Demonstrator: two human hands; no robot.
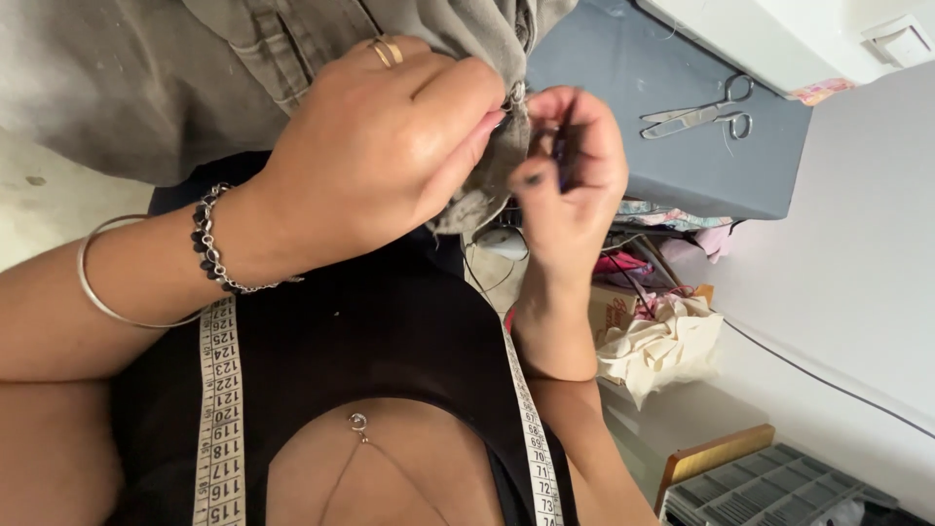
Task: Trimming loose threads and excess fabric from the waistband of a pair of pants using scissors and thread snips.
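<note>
**Two hands work at the edge of a grey-green garment, seen from above**

The view looks down from the wearer's head. The left hand (375,146) fills the middle of the frame, its back to the camera, fingers curled and pressed together on a fold of the grey-green garment (195,68). Thumb and fingertips pinch the cloth near a small metal fastener (516,93) at its edge. Two gold rings (387,51) sit on one finger. A dark beaded bracelet (209,244) circles the wrist, and a thin silver bangle (97,282) rests further up the forearm.

The right hand (570,170) is just beside the left, touching the same edge of cloth. Its fingers are bunched together, pinching something small and dark; what it is cannot be made out. The nails are painted dark.

The garment hangs from the upper left of the frame down to the hands, held up in the air over the person's lap.

A white measuring tape (222,409) lies around the neck, both ends running down over a black top (370,331).

Behind the hands, at upper right, a pair of metal scissors (701,112) lies on a blue-grey worktop (711,175), well apart from the hands. Below it, crumpled cream cloth (662,346) sits in a pile.
</note>
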